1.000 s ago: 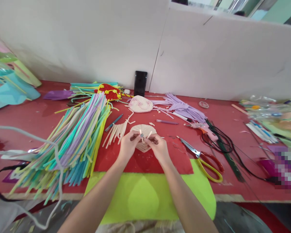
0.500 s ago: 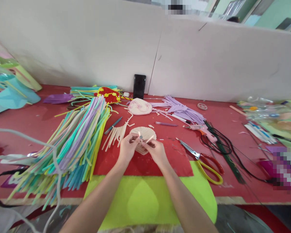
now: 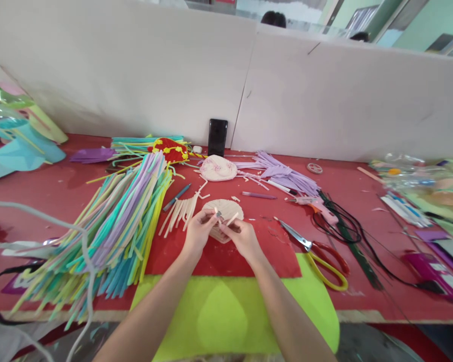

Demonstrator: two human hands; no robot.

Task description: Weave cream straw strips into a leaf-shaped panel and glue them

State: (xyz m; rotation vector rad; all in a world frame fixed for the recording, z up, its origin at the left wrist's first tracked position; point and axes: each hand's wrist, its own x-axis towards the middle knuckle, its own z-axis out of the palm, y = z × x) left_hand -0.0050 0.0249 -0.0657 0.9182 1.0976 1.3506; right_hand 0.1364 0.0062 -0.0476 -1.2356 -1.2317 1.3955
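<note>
My left hand (image 3: 201,232) is closed in a pinch on a short cream pipe cleaner (image 3: 216,211), whose end sticks up past the fingertips; a small grey spot shows there. My right hand (image 3: 242,235) pinches another cream end (image 3: 232,219) that slants up to the right. Whether both ends belong to one piece is hidden by the fingers. Under and behind the fingertips lies a cream pipe-cleaner panel (image 3: 226,205), rounded at the back and tapering toward me. Several loose cream pipe cleaners (image 3: 179,213) lie fanned out left of my left hand.
Scissors (image 3: 309,246) and a pink glue gun (image 3: 317,205) with a black cord lie to the right. A big bundle of coloured pipe cleaners (image 3: 124,216) fills the left. A pink-white disc (image 3: 218,169), purple pipe cleaners (image 3: 287,173) and a phone (image 3: 217,137) are at the back.
The view has tilted up slightly, so the table things sit a little lower in the picture. Both hands keep their pinch over the panel, with only small finger movement.
</note>
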